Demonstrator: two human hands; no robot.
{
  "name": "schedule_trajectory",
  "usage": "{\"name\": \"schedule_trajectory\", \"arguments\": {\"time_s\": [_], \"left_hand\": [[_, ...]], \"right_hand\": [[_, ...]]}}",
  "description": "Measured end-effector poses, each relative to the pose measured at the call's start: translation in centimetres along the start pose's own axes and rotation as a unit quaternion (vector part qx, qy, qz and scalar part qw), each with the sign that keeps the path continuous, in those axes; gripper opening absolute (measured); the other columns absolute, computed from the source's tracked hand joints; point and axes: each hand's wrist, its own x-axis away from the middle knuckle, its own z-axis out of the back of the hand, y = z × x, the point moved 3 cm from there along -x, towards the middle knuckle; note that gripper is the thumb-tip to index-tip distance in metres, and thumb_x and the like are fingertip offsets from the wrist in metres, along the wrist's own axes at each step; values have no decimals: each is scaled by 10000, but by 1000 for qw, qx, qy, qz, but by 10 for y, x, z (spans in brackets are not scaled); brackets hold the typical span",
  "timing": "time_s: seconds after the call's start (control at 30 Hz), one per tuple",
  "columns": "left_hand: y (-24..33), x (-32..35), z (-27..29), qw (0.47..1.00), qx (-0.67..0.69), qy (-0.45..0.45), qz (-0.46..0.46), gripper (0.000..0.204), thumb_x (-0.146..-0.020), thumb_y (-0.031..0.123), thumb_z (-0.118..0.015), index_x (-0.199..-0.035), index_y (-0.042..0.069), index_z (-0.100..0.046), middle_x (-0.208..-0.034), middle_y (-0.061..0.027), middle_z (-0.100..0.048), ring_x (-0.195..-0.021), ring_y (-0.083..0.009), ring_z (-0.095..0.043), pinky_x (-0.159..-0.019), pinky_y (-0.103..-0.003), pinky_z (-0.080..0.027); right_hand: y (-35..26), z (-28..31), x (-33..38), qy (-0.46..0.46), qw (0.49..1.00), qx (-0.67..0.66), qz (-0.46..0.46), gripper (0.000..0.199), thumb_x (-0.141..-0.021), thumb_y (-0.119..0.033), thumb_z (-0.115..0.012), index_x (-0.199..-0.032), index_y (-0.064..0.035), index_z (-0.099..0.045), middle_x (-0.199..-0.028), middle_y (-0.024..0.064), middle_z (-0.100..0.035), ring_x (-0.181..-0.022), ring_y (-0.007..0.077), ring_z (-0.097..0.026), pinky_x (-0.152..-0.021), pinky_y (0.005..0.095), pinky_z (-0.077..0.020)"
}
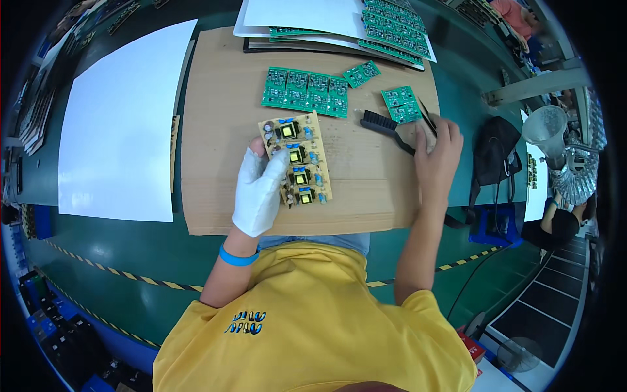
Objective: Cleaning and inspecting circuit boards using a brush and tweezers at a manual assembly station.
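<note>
My left hand (259,189), in a white glove with bare fingertips showing, grips the left edge of a tan circuit board panel (320,153). Several small transformers with yellow tops and blue parts stand on the panel, which is above the cardboard. At the right, my bare right hand (441,157) has its fingers closed around the near end of dark tweezers (427,116), whose tips point away from me. Just left of that hand lies a black brush (385,124), its handle end close to the fingers. A small green circuit board (401,104) lies beside the tweezers.
Cardboard (222,130) covers the work surface. Beyond the panel lie a green board strip (305,91) and a small green board (362,74). Stacked green boards with white sheets (307,16) stand at the back. A large white sheet (124,130) is at the left, a black bag (494,153) at the right.
</note>
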Motion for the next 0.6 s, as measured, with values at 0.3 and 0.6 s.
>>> {"name": "schedule_trajectory", "arguments": {"time_s": [0.3, 0.6], "left_hand": [[7, 0, -3, 996, 72, -20, 54, 315, -1051, 81, -532, -1362, 38, -516, -1219, -56, -634, -1091, -130, -610, -960, -317, -514], [1, -5, 0, 996, 57, -40, 59, 404, -1041, 86, -559, -1433, 47, -468, -1279, -67, -624, -1130, -146, -620, -974, -326, -523]], "right_hand": [[55, -20, -11, -152, 984, -67, -65, 246, -960, -85, -643, -1187, 10, -650, -1038, 163, -618, -865, 316, -617, -814, 395, -502], [-105, 22, 49, -138, 932, -318, 106, 373, -902, 10, -712, -1267, -53, -671, -1287, 179, -659, -802, 287, -742, -673, 282, -577]]}}
